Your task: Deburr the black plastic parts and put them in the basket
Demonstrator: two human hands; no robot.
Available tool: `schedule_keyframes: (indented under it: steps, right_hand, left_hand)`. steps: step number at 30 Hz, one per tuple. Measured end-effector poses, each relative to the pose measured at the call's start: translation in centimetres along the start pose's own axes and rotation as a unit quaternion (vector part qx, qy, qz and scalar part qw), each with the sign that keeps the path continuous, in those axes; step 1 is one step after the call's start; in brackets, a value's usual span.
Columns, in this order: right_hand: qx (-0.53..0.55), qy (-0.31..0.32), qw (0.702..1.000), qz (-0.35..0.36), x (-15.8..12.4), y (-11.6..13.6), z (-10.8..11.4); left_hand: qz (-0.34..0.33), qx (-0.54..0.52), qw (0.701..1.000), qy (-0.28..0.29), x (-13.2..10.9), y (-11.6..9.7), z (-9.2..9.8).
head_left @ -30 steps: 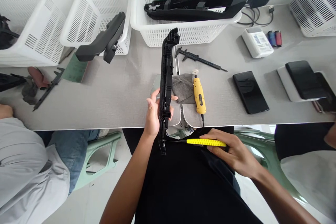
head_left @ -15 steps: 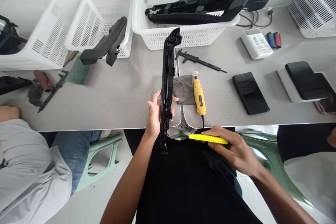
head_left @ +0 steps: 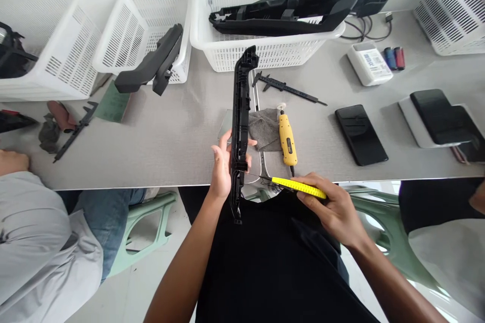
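Observation:
My left hand [head_left: 223,169] is closed around a long black plastic trim piece [head_left: 239,116], held nearly upright above the table's front edge. Its ribbed, hollow side faces me. In my right hand [head_left: 331,199] is a yellow utility knife [head_left: 297,186], gripped by the handle. The thin blade points left and reaches the lower part of the trim piece beside my left fingers; I cannot tell whether it touches. Just beyond, a yellow rotary tool [head_left: 288,141] lies next to a grey cloth [head_left: 264,128].
White baskets [head_left: 242,55] with black plastic parts line the back. A black caliper [head_left: 290,89], a phone [head_left: 361,135] and a white box [head_left: 370,64] lie on the table [head_left: 170,146]. A person in a grey sleeve [head_left: 34,222] sits at left; another sits at right.
My right hand has moved the knife up and slightly left, so its blade now lies by the trim piece. The trim piece has shifted slightly down and left.

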State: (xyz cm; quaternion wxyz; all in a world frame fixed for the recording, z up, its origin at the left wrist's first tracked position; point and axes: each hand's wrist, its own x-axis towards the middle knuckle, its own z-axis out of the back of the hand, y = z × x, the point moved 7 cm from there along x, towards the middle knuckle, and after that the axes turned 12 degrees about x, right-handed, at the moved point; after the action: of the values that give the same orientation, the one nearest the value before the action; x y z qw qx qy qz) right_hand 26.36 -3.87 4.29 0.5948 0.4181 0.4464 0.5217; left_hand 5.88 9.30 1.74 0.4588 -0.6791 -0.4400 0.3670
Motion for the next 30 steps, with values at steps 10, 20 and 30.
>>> schedule_keyframes:
  steps: [10,20,30]
  right_hand:
    - [0.025,-0.040,0.996,-0.069,-2.6,0.1,-2.9]
    - [0.073,-0.043,0.991,-0.101,-3.9,-0.7,-4.1]
    - [0.053,-0.029,0.992,-0.109,-4.3,-0.9,-2.9]
  left_hand:
    - [0.014,0.035,0.998,-0.041,-1.0,-0.4,0.2]
    - [0.024,-0.077,0.995,-0.056,-2.1,1.4,-2.3]
    - [0.030,-0.046,0.995,-0.087,-2.3,0.9,-1.4]
